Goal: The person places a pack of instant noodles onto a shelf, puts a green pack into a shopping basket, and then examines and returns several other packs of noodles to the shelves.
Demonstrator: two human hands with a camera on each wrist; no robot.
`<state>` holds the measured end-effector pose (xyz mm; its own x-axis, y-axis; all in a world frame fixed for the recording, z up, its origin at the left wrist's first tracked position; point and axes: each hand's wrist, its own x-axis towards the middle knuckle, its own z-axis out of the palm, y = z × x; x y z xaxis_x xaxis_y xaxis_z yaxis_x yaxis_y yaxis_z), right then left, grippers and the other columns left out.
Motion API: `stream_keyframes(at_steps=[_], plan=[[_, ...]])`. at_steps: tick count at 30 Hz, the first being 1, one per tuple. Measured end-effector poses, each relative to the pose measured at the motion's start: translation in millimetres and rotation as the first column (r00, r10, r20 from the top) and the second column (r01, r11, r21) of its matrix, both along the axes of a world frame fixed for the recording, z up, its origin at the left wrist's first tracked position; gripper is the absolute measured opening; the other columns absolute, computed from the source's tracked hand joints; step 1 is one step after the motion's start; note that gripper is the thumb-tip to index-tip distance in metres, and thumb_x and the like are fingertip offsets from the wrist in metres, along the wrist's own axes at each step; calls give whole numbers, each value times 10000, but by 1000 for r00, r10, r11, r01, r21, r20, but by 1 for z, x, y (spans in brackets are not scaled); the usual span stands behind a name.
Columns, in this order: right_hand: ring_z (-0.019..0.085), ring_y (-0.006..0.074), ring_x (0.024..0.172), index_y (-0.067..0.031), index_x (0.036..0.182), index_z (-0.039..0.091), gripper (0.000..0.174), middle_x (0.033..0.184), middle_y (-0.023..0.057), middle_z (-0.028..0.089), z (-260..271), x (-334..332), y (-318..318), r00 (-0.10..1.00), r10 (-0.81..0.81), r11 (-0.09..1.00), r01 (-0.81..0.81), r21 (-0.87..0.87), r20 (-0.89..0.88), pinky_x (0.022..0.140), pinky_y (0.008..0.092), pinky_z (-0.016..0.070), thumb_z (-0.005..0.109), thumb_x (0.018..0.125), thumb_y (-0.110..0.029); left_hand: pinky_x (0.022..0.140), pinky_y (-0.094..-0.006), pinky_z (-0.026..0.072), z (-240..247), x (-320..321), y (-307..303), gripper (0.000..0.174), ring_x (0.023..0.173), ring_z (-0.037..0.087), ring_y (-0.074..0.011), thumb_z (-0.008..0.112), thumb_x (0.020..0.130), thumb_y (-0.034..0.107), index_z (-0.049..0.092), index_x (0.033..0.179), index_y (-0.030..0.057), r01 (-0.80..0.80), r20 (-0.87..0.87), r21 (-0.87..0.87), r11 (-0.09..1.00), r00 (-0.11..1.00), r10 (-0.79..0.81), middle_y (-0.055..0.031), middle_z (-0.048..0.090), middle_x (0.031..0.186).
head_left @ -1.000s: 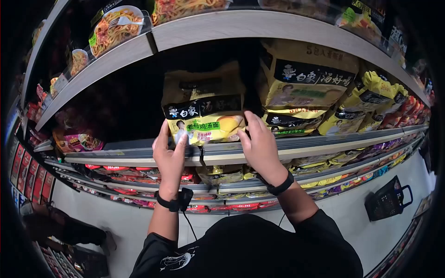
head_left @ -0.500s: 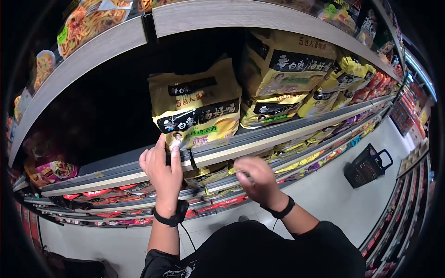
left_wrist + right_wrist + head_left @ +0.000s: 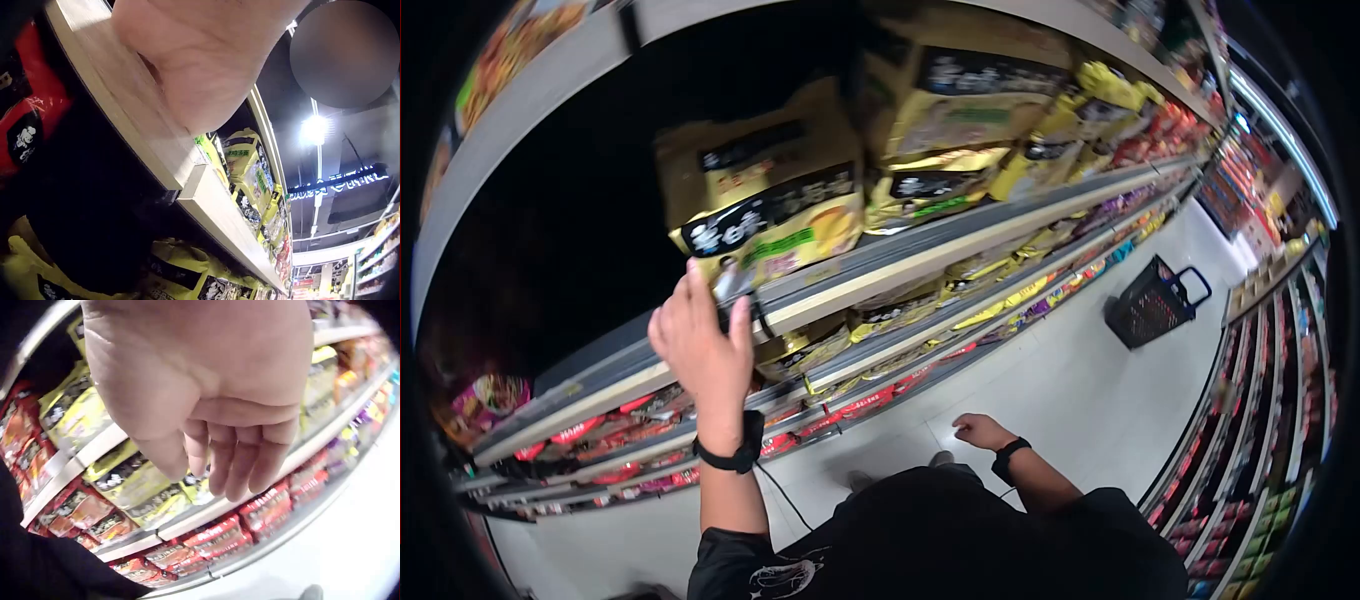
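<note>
Rested left hand (image 3: pixel 703 345) at lower-left corner of yellow noodle pack (image 3: pixel 770 210), near front edge of shelf (image 3: pixel 920 258), with fingers nearly straight, gripping nothing, probably for steadying. Hung right hand (image 3: pixel 983 432) low, with fingers loosely bent, empty, seemingly unneeded.

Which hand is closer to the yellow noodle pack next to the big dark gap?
Left. The left hand is at the lower left corner of the yellow noodle pack; the right hand hangs lower, well away from it.
</note>
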<state>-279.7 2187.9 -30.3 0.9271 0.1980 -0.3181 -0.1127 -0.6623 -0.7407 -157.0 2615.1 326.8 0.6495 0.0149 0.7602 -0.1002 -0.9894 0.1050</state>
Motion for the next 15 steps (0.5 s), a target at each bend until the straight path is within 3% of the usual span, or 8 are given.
stream_keyframes(at_steps=[3, 5, 6, 7, 9, 10, 12, 15], plan=[[672, 214, 839, -56, 1097, 662, 350, 920, 122, 701, -44, -48, -55, 885, -290, 956, 283, -75, -365, 738, 331, 530, 740, 798, -219, 1097, -484, 268, 6, -3, -7, 583, 1204, 477, -326, 630, 889, 278, 454, 1386, 28, 59, 54, 5, 998, 997, -59, -164, 546, 1278], [680, 222, 855, -84, 1125, 683, 390, 964, 120, 706, -63, -66, -96, 884, -383, 920, 341, -191, -268, 758, 334, 544, 745, 761, -211, 1083, -485, 296, 19, 9, -45, 532, 1185, 482, -370, 609, 904, 215, 455, 1363, -4, 131, 195, -11, 991, 973, -126, -183, 543, 1279], [683, 219, 848, -120, 1154, 700, 423, 1001, 100, 711, -107, -112, -116, 986, 15, 841, -101, -532, -164, 762, 348, 561, 729, 744, -225, 1018, -455, 363, -17, -24, -28, 449, 1143, 506, -378, 582, 919, 145, 478, 1319, -32, 44, 319, -61, 997, 947, -22, -198, 544, 1256], [684, 303, 861, -140, 962, 747, 281, 965, 91, 721, -105, -134, -124, 965, -212, 874, 117, -471, -154, 793, 401, 539, 653, 758, -310, 958, -419, 409, -34, -34, -42, 366, 1094, 536, -362, 580, 922, 112, 526, 1250, -41, 373, 343, -261, 890, 898, -275, -202, 558, 1207], [673, 256, 757, -88, 902, 745, 269, 871, 91, 716, -94, -163, -138, 722, -495, 866, 453, -210, -484, 688, 411, 544, 637, 762, -291, 802, -379, 482, -101, -45, -75, 324, 908, 626, -277, 539, 902, 140, 586, 1172, -32, 488, 338, -394, 779, 865, -371, -193, 645, 985], [667, 244, 745, -81, 890, 741, 264, 857, 91, 711, -96, -178, -145, 700, -515, 850, 492, -188, -495, 671, 404, 541, 629, 773, -291, 723, -433, 521, -76, -70, -120, 200, 787, 606, -353, 552, 913, 93, 613, 1046, -44, 514, 169, -69, 855, 851, -497, -192, 621, 976], [661, 223, 732, -72, 872, 732, 259, 837, 87, 704, -100, -198, -155, 651, -532, 819, 558, -134, -541, 647, 385, 537, 612, 793, -288, 798, -477, 464, -148, -77, -158, 195, 881, 574, -406, 541, 842, 29, 623, 1011, -23, 558, -368, -513, 652, 544, -754, -249, 609, 965], [663, 191, 741, -48, 879, 720, 276, 832, 76, 698, -103, -228, -170, 581, -567, 735, 677, -40, -583, 651, 328, 554, 597, 817, -288, 820, -478, 483, -258, -96, -198, 222, 889, 574, -433, 580, 870, 141, 629, 1016, -18, 558, -575, -466, 687, 400, -714, -270, 606, 947]])
